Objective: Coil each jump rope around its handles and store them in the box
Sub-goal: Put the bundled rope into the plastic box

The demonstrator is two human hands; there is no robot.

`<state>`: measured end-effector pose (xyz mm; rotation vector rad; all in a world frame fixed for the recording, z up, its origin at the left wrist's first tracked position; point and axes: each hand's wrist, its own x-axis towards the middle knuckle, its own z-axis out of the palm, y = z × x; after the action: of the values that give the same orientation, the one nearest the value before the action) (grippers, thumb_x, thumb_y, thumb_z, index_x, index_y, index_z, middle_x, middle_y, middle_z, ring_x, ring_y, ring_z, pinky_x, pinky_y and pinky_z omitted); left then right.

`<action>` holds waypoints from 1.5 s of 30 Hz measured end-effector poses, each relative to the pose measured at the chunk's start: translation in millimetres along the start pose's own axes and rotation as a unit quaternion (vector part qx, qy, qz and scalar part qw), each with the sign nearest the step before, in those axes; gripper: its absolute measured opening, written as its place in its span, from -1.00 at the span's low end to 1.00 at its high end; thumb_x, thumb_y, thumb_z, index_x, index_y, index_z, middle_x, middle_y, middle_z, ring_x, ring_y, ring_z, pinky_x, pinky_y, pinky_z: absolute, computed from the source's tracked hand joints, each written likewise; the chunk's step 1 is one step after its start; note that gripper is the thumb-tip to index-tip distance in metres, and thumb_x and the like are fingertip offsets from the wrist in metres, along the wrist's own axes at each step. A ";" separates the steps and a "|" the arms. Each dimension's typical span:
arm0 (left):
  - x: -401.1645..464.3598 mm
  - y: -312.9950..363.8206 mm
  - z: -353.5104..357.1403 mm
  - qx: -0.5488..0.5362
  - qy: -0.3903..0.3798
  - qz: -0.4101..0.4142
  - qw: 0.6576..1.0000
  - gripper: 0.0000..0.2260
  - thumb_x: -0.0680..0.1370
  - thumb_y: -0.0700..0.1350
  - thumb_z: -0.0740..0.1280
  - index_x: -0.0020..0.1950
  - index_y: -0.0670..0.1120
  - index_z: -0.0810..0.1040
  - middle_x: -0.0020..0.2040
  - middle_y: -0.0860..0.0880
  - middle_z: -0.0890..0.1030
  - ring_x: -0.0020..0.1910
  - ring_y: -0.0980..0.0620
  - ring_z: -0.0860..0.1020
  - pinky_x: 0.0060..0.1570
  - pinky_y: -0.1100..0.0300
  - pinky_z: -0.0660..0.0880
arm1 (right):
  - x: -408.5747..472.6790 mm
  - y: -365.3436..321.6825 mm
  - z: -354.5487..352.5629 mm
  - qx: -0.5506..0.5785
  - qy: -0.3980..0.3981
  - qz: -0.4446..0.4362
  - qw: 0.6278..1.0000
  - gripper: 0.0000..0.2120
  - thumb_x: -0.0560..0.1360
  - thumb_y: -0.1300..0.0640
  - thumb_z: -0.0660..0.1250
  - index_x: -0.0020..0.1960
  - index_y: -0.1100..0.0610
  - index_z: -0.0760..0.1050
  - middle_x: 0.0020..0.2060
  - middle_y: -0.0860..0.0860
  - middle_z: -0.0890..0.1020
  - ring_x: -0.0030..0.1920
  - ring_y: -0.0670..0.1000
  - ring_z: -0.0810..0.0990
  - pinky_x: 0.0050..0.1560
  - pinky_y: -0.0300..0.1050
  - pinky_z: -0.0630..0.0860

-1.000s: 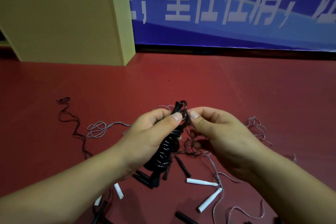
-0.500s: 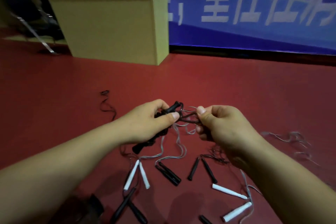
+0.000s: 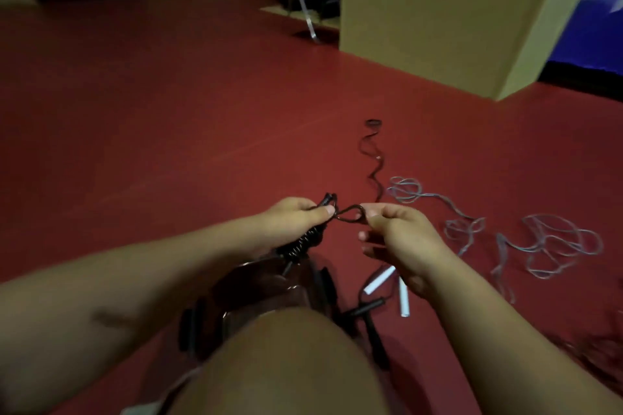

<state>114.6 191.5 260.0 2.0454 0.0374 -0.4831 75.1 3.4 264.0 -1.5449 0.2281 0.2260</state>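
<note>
Above the floor, left hand (image 3: 296,217) grips black coiled rope (image 3: 305,241) (right hand (image 3: 401,239) pinches its loop).

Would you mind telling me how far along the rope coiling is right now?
Done: nothing visibly stored; the box's inside isn't visible. In hand: the left hand grips a black rope bundle, mostly wound, while the right hand pinches its last loop. Left: grey ropes, a black rope and white handles lie loose on the floor.
</note>
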 end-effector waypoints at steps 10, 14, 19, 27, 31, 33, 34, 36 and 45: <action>13.2 -192.1 40.5 -0.423 0.068 -0.336 0.839 -0.62 0.57 0.15 0.30 0.09 -0.15 0.66 0.03 -0.17 0.69 -0.10 -0.12 0.66 -0.04 0.03 0.60 | 60.3 130.4 87.7 -0.199 -0.065 0.109 0.972 -0.76 0.56 0.13 0.28 0.21 0.07 0.53 -0.03 0.01 0.67 -0.03 0.04 0.63 0.14 0.04 0.58; 39.2 -216.3 48.5 -0.462 0.116 -0.381 0.792 -0.57 0.64 0.12 0.16 0.12 -0.18 0.65 -0.03 -0.20 0.70 -0.05 -0.16 0.66 0.03 -0.01 0.59 | 65.4 144.1 93.2 -0.248 -0.073 0.112 0.960 -0.76 0.56 0.06 0.29 0.22 0.00 0.52 0.03 -0.02 0.65 0.01 0.02 0.62 0.17 -0.06 0.54; 48.1 -205.8 66.2 -0.380 0.071 -0.342 0.857 -0.72 0.66 0.04 0.17 -0.04 -0.07 0.60 -0.30 -0.03 0.63 -0.31 0.03 0.54 -0.36 0.21 0.43 | 66.7 152.3 80.9 -0.265 -0.083 0.124 0.953 -0.82 0.55 0.02 0.28 0.07 0.05 0.59 -0.22 -0.05 0.67 -0.27 -0.06 0.60 -0.12 -0.12 0.57; 35.2 -179.4 78.2 -0.125 0.122 -0.194 0.965 -0.82 0.54 0.05 0.37 -0.14 -0.04 0.58 -0.12 -0.02 0.65 -0.09 -0.02 0.60 0.10 0.07 0.54 | 39.1 101.4 -0.8 -0.209 0.057 0.151 0.964 -0.87 0.58 0.10 0.29 -0.10 0.09 0.56 -0.21 0.03 0.60 -0.20 0.08 0.59 -0.15 -0.04 0.53; 26.7 -115.6 86.4 -0.040 0.068 -0.063 0.995 -0.76 0.53 0.10 0.38 -0.04 -0.06 0.61 -0.09 -0.01 0.64 -0.04 -0.01 0.58 0.09 0.11 0.48 | -5.7 74.9 -61.6 -0.181 0.138 0.147 0.963 -0.84 0.58 0.08 0.30 -0.07 0.16 0.55 -0.20 0.11 0.56 -0.27 0.09 0.56 -0.23 -0.09 0.45; 25.6 -76.7 101.6 -0.011 0.014 -0.006 1.000 -0.75 0.52 0.13 0.38 -0.04 -0.04 0.60 -0.11 0.03 0.63 -0.09 0.04 0.57 0.01 0.16 0.47 | -35.8 60.3 -87.0 -0.173 0.171 0.138 0.960 -0.82 0.57 0.07 0.34 -0.11 0.17 0.53 -0.19 0.14 0.56 -0.23 0.11 0.54 -0.26 -0.07 0.44; 23.5 -53.3 113.3 0.009 -0.021 0.029 0.999 -0.74 0.53 0.14 0.37 -0.03 -0.05 0.60 -0.13 0.04 0.62 -0.15 0.09 0.56 -0.07 0.20 0.45 | -52.5 53.3 -100.3 -0.170 0.191 0.133 0.958 -0.82 0.56 0.05 0.35 -0.11 0.17 0.53 -0.19 0.13 0.56 -0.23 0.10 0.55 -0.27 -0.10 0.46; 17.0 -5.1 141.6 0.046 -0.087 0.098 0.990 -0.72 0.53 0.16 0.36 -0.02 -0.06 0.60 -0.24 0.09 0.58 -0.31 0.16 0.49 -0.30 0.29 0.38 | -85.7 40.4 -128.4 -0.169 0.222 0.123 0.952 -0.79 0.55 0.02 0.36 -0.06 0.19 0.56 -0.22 0.09 0.56 -0.28 0.03 0.55 -0.32 -0.17 0.45; -43.3 169.9 296.1 0.256 -0.307 0.332 0.854 -0.72 0.56 0.19 0.30 -0.06 -0.02 0.60 -0.18 0.07 0.62 -0.13 0.04 0.56 -0.10 0.19 0.43 | -269.2 6.1 -264.3 -0.212 0.334 0.184 0.900 -0.74 0.52 -0.07 0.38 0.01 0.12 0.58 -0.17 0.01 0.60 -0.26 -0.01 0.59 -0.28 -0.20 0.49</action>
<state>17.7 -137.3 290.3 2.1272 -1.2625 -0.7215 -185.6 -261.0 331.5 -1.9678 1.0808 0.0266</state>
